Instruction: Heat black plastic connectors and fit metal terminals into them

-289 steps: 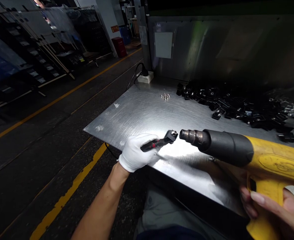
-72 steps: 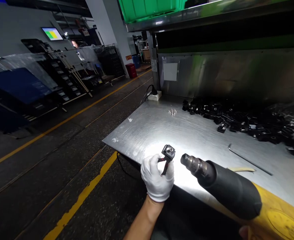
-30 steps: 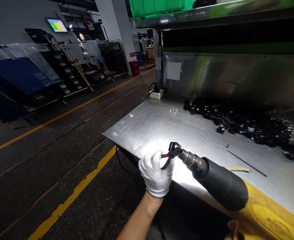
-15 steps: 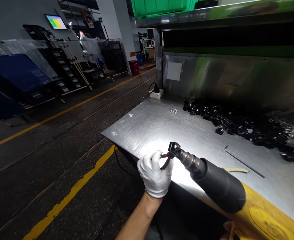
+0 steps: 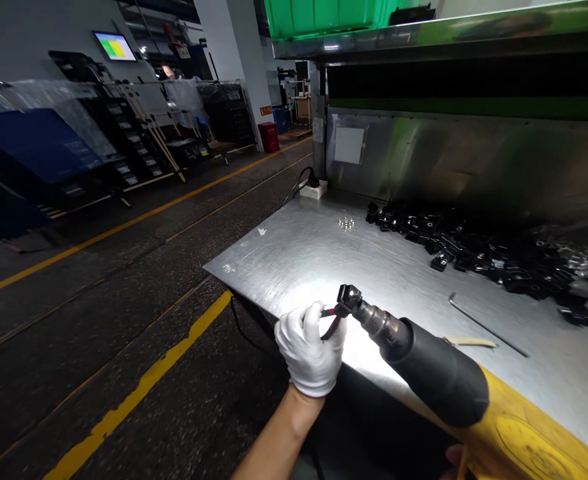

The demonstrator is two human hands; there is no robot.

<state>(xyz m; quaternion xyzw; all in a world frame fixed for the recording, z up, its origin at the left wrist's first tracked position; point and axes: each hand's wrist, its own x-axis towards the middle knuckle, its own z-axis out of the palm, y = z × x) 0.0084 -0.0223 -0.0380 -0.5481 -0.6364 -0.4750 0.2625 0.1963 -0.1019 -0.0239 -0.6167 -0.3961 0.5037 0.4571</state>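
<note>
My left hand [image 5: 307,350], in a white cotton glove, pinches a small black connector [image 5: 349,298] with a short red-and-black wire lead [image 5: 332,325] curling below it. The metal nozzle of a yellow-and-black heat gun [image 5: 437,373] sits against the connector's right side, or almost against it. My right hand [image 5: 455,456] grips the heat gun at the bottom edge of the view, with only a few fingers showing. Both hands are over the near edge of a brushed steel table [image 5: 284,260].
A pile of black plastic parts [image 5: 454,250] covers the table's far side, with small metal nuts [image 5: 346,223] to its left. A hex key [image 5: 487,327], a tan strip [image 5: 469,341] and a power strip [image 5: 314,189] are also there. A green crate [image 5: 324,19] sits on the shelf overhead.
Since the frame 2.4 s ago, the heat gun's nozzle has closed the gap to the connector, and the connector has turned towards it. Over the last second only the view has shifted slightly.
</note>
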